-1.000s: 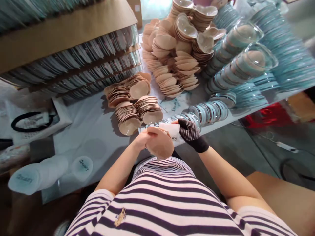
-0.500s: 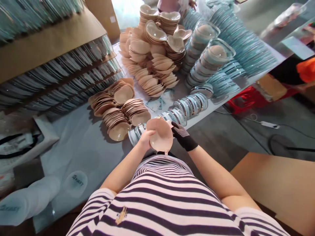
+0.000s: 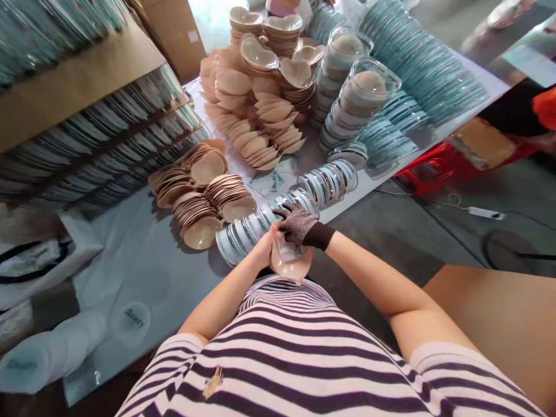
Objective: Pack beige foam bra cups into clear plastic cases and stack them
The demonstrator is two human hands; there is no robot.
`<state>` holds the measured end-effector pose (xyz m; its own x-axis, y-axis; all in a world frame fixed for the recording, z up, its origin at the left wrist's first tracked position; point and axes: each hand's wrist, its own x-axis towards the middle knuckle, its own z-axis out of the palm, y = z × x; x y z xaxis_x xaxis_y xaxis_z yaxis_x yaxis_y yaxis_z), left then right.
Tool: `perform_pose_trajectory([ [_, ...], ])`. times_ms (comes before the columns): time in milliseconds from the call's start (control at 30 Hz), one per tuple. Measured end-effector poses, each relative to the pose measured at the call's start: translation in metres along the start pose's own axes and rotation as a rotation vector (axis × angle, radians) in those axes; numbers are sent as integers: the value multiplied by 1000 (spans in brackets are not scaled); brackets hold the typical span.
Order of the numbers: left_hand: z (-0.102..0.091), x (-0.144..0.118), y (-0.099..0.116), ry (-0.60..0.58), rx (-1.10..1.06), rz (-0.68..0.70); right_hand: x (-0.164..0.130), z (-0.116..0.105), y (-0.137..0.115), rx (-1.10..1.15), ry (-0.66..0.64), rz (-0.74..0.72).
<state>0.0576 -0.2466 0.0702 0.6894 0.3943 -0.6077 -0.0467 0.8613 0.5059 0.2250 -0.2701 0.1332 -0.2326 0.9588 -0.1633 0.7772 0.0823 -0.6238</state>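
Note:
Close to my waist, my bare left hand [image 3: 266,246] grips a beige bra cup [image 3: 292,267] by its left side. My right hand [image 3: 297,223], in a dark dotted fingerless-looking glove, lies over the upper part of the cup with its fingers bent. A whitish film with dark print [image 3: 290,250] shows under the right palm, against the cup's hollow. The right fingertips meet the left thumb area, and their exact grip is partly hidden. Just beyond my hands runs a row of clear-rimmed plastic shells [image 3: 243,234] with white and beige layers.
Stacked beige cups [image 3: 202,231] stand left of the row, with a taller heap [image 3: 256,121] behind. Clear shell stacks [image 3: 362,98] rise at the back right. Cartons of shells [image 3: 87,87] border the left. Round printed films [image 3: 131,321] lie on the table [image 3: 169,289]. A red crate [image 3: 428,168] sits right.
My right hand has moved left from the cup's right edge to over its top. A whitish printed film now shows in the cup. The view has shifted slightly.

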Motion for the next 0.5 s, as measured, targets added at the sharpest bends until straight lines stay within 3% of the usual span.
perform_pose_trajectory([
  [67,-3,-5,-7,-84,35,70,-6,27,5,105,160,130],
  [167,-13,-13,-9,-145,134,85,-31,60,12,496,413,212],
  [233,-19,-13,-7,-78,170,100,-49,80,6,831,594,312],
  [333,-17,-3,-5,177,137,227,-62,107,-19,1257,785,478],
  [400,-7,6,-9,306,115,314,-59,123,-34,1344,875,551],
  [500,11,15,-23,303,131,350,-49,138,-38,1098,996,618],
])
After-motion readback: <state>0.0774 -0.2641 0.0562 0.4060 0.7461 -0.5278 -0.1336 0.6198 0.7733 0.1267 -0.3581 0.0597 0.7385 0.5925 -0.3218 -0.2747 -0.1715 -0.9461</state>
